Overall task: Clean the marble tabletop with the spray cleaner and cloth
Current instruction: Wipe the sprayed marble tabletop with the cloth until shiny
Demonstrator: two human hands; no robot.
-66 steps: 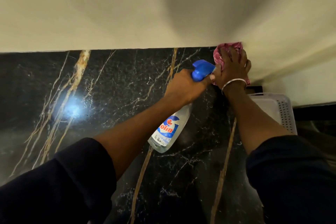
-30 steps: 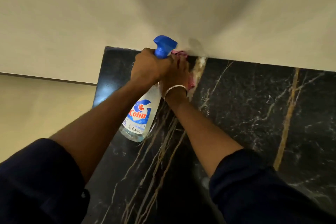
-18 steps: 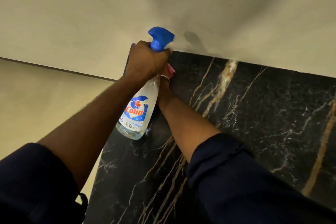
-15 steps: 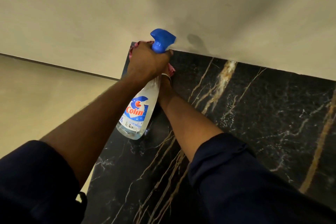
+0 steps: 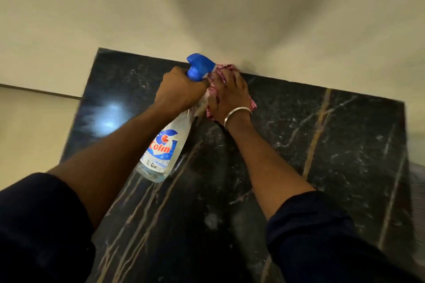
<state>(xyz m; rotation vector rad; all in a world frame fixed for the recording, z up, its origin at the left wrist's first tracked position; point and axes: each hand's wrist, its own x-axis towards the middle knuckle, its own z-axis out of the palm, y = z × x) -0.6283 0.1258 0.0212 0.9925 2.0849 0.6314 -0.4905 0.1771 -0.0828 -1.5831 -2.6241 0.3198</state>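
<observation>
The black marble tabletop with gold and white veins fills the lower part of the view. My left hand grips the neck of a clear spray bottle with a blue trigger head and a "Colin" label, held above the marble. My right hand, with a metal bangle at the wrist, presses a pink cloth flat on the marble at its far edge against the wall. The cloth is mostly hidden under the hand.
A cream wall rises right behind the tabletop. The marble's left edge drops to a pale floor. A bright light reflection shows near the left edge. The right edge lies near the frame's side.
My right hand with the cloth has slid right along the back edge, away from the far-left corner. The bottle in my left hand has followed it. The view has shifted.
</observation>
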